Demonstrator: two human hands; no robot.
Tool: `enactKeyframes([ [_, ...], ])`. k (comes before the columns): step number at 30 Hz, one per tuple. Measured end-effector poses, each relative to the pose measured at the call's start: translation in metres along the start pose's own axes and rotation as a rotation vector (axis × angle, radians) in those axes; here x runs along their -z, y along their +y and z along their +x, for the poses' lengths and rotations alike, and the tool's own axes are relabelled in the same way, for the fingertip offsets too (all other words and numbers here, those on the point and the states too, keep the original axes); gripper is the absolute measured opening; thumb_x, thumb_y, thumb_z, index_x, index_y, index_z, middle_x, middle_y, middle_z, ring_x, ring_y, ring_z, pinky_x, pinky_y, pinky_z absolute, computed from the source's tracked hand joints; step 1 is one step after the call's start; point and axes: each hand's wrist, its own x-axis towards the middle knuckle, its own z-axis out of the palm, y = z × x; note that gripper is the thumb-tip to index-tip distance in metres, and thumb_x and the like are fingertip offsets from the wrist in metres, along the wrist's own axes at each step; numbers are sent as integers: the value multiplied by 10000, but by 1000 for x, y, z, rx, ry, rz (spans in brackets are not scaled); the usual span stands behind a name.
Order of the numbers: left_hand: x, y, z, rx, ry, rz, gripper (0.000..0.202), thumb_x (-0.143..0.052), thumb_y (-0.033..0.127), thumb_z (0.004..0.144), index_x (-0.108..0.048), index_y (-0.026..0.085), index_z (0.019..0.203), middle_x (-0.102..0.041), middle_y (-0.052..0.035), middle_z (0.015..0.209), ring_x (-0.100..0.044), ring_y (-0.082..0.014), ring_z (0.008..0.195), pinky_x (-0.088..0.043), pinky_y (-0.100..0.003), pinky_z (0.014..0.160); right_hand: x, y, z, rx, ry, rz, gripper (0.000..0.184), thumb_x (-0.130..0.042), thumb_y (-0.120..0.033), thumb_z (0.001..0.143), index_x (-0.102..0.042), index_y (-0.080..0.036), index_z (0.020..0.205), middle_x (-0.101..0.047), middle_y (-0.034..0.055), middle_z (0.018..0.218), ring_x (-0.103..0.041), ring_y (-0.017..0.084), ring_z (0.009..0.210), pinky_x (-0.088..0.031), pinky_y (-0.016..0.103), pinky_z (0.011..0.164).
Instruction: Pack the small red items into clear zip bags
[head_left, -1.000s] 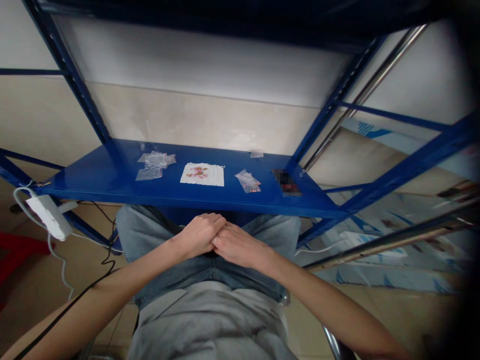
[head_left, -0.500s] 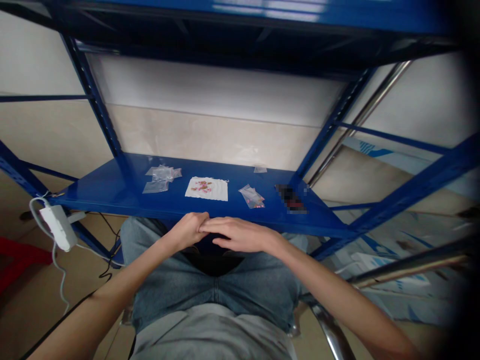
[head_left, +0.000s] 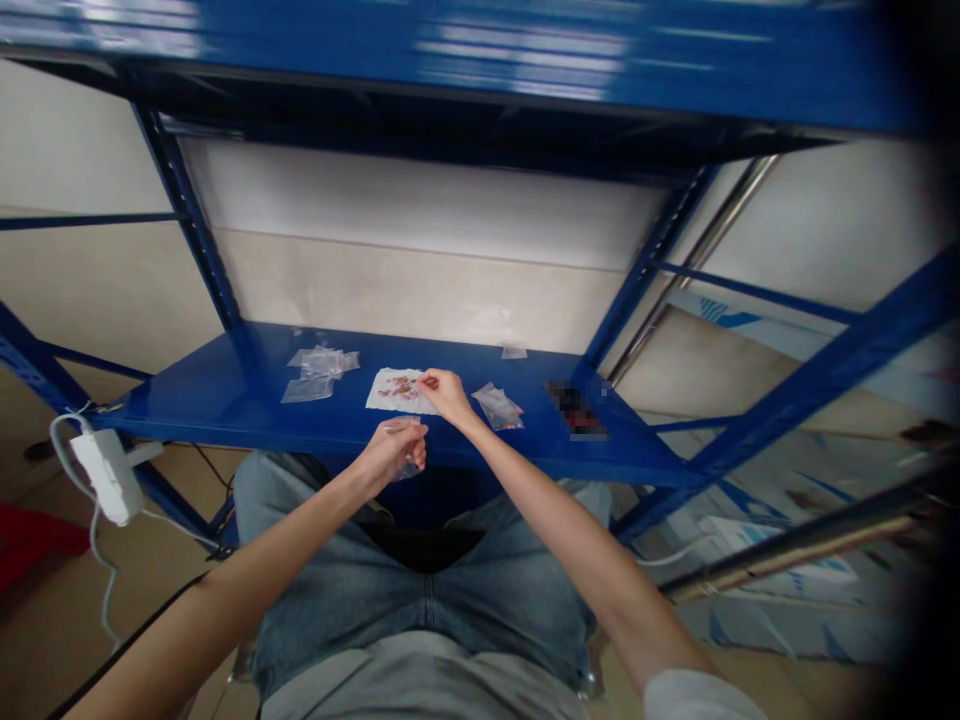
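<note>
The right hand (head_left: 447, 393) reaches forward with its thumb and fingertips (head_left: 424, 381) pinched together just over the small pink and red pieces (head_left: 401, 387), which lie in a loose cluster on a white paper sheet (head_left: 390, 390). Whatever sits between those fingertips is too small to make out. The left hand (head_left: 394, 450) is closed and curled, nearer the body and just short of the shelf's front edge, gripping a small clear plastic bag (head_left: 408, 471) whose corner pokes out below the fingers. The paper sheet lies flat on a blue steel shelf (head_left: 225, 395) that runs across in front of the person's lap. To its left are a few crumpled clear bags (head_left: 319, 368), and just to its right, near the right hand, is a clear bag with something pinkish inside (head_left: 496, 407). Another scrap of clear plastic (head_left: 514, 351) sits at the back by the wall, and further right is a dark object (head_left: 574, 411) (pixelated, so there's no saying what it is). A white power strip (head_left: 107, 477) hangs off the shelf's left end by its cord, above a tiled floor. Below the forearms are the person's blue jeans (head_left: 427, 610) and grey shirt (head_left: 420, 695).
</note>
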Motion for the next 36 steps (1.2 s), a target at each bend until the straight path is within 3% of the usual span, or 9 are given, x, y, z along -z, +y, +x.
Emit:
enactKeyframes([
  [5,6,-4,-6,-6,-4,31,307,-743,346,771,-495,178,705,-505,44,500,-497,-108,451,-445,-259,504,-16,14,4,-16,29,-92,159,-595,-185,894,-749,-147,887,-748,77,892,-663,184,815,-466,273,785],
  [15,26,-2,3,-91,65,86,329,-767,369,745,-515,173,664,-526,21,507,-524,-115,464,-460,-265,517,-16,17,-2,91,-76,-297,228,-577,-213,956,-782,-188,1053,-708,105,991,-581,226,956,-399,339,928],
  [26,28,-6,3,-89,51,114,317,-769,369,752,-532,168,689,-546,16,518,-532,-114,460,-442,-256,503,-17,25,2,51,10,-214,107,-653,-181,872,-759,-167,867,-706,71,903,-609,203,885,-432,319,880],
  [32,28,-6,3,-84,58,150,326,-768,377,750,-534,164,672,-556,8,526,-537,-111,463,-440,-249,499,-5,-5,-6,74,165,-10,142,-614,-237,902,-726,-151,913,-693,78,930,-616,200,906,-460,308,830],
  [34,29,-6,4,-79,54,143,319,-769,374,746,-539,164,678,-558,7,527,-539,-113,467,-445,-251,504,1,-24,-16,140,126,104,124,-660,-265,884,-735,-167,883,-698,63,900,-617,197,890,-458,300,795],
  [36,30,-6,5,-80,53,148,306,-766,362,744,-548,160,670,-563,1,526,-543,-115,469,-447,-253,509,8,-43,-26,233,-5,180,107,-685,-264,878,-745,-177,876,-707,54,902,-619,192,888,-454,298,784],
])
